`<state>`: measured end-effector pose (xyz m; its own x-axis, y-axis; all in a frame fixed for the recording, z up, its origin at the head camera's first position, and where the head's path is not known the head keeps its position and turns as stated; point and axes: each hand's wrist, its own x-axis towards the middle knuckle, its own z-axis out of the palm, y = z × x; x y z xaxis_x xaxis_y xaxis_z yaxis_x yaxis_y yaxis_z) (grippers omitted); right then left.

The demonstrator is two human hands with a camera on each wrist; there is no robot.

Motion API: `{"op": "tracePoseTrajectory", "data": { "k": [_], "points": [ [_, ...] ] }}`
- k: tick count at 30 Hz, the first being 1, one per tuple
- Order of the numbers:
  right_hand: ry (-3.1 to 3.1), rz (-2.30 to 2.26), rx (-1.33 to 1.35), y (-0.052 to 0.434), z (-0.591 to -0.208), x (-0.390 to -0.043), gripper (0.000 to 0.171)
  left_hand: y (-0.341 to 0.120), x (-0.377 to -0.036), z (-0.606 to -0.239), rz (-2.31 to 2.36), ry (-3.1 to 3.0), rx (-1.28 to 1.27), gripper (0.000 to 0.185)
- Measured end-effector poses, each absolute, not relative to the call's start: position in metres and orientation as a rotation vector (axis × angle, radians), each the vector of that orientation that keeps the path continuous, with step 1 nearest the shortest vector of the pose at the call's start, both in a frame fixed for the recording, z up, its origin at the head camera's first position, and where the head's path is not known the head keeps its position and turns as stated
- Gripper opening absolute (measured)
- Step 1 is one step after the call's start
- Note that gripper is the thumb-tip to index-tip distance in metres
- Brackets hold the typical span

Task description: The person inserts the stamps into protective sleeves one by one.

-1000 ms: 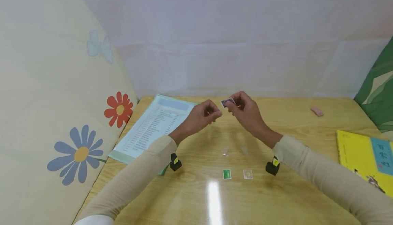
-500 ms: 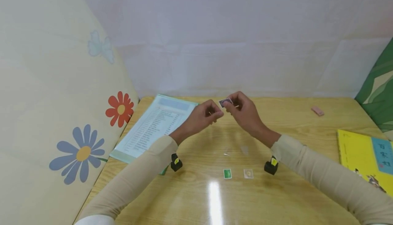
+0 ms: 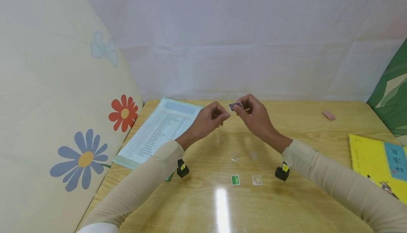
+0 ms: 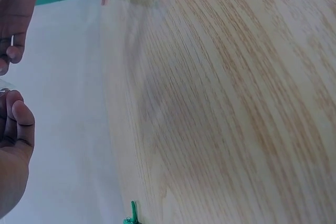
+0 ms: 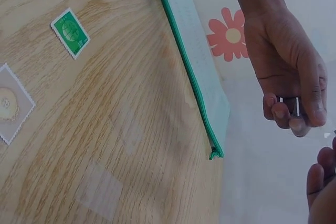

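Between thumb and index finger, my right hand (image 3: pixel 257 119) pinches a small dark purple stamp (image 3: pixel 233 105) with a white border. Close to its left, my left hand (image 3: pixel 206 120) has thumb and fingertips pressed together on a small clear plastic piece (image 5: pixel 326 134), mostly hidden by the fingers and hard to make out. Both hands are raised above the table, slightly apart. Nearer the front lie a green stamp (image 3: pixel 235 180) and a pale stamp (image 3: pixel 257 180) with a round design. Behind them are two clear plastic pieces, one (image 5: pixel 128 129) beside the other (image 5: pixel 100 190).
A pale blue zip folder (image 3: pixel 149 137) with a printed sheet lies left on the wooden table (image 3: pixel 305 127). A pink eraser-like block (image 3: pixel 329 114) sits at the back right. A yellow book (image 3: pixel 365 155) lies at the right edge. White cloth (image 3: pixel 254 49) hangs behind.
My right hand and the purple stamp came slightly nearer my left hand half a second ago, then drew back right. The things on the table keep their places.
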<state>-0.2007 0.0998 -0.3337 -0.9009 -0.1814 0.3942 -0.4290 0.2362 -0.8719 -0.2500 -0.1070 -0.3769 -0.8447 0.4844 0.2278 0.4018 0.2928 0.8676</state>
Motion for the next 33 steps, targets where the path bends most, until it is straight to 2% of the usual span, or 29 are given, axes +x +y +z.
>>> {"op": "tracePoseTrajectory", "data": {
  "k": [11, 21, 33],
  "points": [
    [-2.309, 1.646, 0.575, 0.108, -0.365, -0.228, 0.020, -0.107, -0.250, -0.377, 1.655, 2.436, 0.839, 0.022],
    [-2.289, 1.605, 0.683, 0.108, -0.366, -0.228, 0.020, -0.105, -0.249, -0.379, 1.639, 2.440, 0.826, 0.023],
    [-2.287, 1.574, 0.689, 0.112, -0.366, -0.231, 0.020, -0.106, -0.248, -0.375, 1.658, 2.437, 0.861, 0.023]
  ]
}}
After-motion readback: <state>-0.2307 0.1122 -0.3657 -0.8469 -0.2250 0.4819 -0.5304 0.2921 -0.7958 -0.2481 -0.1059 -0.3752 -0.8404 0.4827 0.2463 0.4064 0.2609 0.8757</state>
